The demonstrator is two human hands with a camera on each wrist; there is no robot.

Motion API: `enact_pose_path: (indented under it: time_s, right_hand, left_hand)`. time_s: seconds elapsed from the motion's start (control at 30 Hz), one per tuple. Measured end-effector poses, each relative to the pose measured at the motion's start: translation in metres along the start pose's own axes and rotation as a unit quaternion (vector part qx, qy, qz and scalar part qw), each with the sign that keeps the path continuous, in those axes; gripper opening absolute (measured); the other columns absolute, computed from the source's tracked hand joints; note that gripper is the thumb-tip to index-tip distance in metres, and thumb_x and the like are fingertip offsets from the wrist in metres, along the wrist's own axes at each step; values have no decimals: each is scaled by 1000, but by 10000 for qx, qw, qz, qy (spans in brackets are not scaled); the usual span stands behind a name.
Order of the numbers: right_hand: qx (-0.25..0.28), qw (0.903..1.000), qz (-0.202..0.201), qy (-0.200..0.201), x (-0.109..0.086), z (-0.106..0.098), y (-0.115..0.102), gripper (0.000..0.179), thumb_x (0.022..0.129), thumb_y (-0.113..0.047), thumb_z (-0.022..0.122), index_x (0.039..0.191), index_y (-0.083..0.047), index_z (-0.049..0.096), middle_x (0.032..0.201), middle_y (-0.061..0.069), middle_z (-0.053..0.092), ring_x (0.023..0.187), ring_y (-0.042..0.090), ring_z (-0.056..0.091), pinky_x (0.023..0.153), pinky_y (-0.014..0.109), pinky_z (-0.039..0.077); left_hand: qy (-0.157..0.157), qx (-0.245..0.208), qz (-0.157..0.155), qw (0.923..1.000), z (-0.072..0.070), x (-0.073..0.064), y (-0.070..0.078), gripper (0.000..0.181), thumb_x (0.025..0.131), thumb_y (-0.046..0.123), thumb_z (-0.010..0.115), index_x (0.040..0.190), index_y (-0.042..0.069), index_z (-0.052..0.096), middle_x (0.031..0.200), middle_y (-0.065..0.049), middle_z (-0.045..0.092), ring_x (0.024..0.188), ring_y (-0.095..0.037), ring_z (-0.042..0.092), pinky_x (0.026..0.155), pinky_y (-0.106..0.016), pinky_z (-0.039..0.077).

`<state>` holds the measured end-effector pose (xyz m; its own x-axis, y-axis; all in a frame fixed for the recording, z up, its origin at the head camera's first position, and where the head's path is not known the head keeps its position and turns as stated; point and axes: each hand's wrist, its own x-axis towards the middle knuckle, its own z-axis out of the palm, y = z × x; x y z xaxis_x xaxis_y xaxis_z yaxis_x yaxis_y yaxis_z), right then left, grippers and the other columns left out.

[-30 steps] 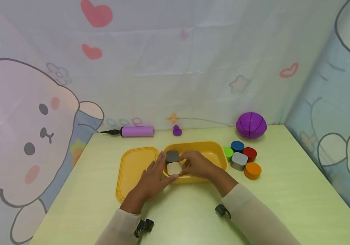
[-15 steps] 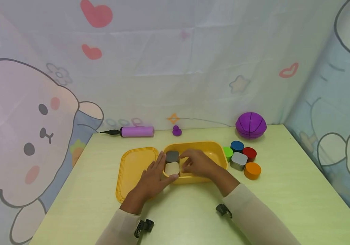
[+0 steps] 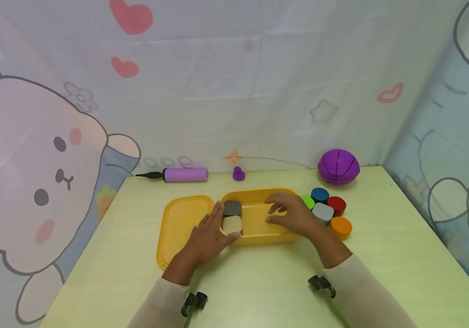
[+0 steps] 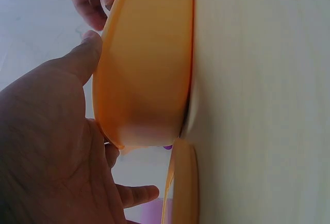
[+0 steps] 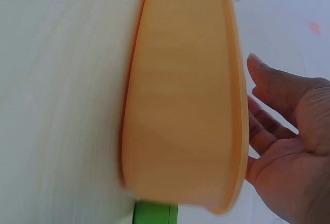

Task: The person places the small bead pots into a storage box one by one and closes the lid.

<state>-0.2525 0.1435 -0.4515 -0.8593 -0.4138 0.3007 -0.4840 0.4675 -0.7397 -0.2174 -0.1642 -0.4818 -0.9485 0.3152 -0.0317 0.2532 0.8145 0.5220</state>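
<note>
A yellow rectangular tub [image 3: 255, 239] stands on the table with a dark grey block [image 3: 232, 208] and a cream block [image 3: 232, 224] side by side at its left end. My left hand [image 3: 206, 239] rests at the tub's left end, fingers straight along the rim and thumb at the near edge. In the left wrist view the thumb touches the orange-looking tub wall [image 4: 147, 69]. Over the right half of the tub is my right hand [image 3: 293, 216], its fingers and thumb spread apart with nothing between them. The right wrist view has it just beyond the tub's rim.
Right of the tub stand green [image 3: 308, 202], blue [image 3: 319, 195], red [image 3: 337, 206], light grey [image 3: 323, 212] and orange [image 3: 341, 227] blocks. A yellow lid [image 3: 181, 228] lies to the left. Along the back are a purple pump [image 3: 185, 174], a small purple piece [image 3: 238, 174] and a purple ball [image 3: 339, 167].
The cream block has shifted slightly left and sits in line with the dark grey one. My right hand has let go of it and moved right. The left hand stays put.
</note>
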Motion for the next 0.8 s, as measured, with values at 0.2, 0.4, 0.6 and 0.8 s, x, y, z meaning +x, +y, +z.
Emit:
enact_pose_path:
  time_s: [0.2,0.4,0.6,0.8]
  right_hand:
    - [106,9991,177,363,-17,-19,8,41,94,-9,87,132,0,75,134,19,73,115,38,74,103,62,60]
    - [245,9964,629,509,-33,-45,16,40,96,-13,86,132,-2,75,134,23,74,123,40,70,105,58,59]
    - [42,9950,762,644,-47,-58,32,39,96,-13,86,131,3,76,135,22,75,124,40,70,107,58,59]
    - [-192,9931,909,714,-59,-67,45,40,96,-13,86,131,2,76,134,23,75,128,43,67,109,63,57]
  left_hand:
    - [41,1,25,10000,1,0,0,105,102,80,52,178,26,4,186,10,-4,170,-47,16,126,-87,4]
    - [51,-4,2,10000,0,-1,0,105,102,79,52,178,26,4,186,11,-5,171,-47,14,125,-87,-1]
    - [62,-5,7,10000,1,-1,-1,105,102,80,52,178,26,4,186,11,-5,171,-47,13,125,-87,1]
    - [81,44,26,10000,2,1,-2,105,101,81,51,178,26,4,186,11,-4,170,-48,14,124,-88,1]
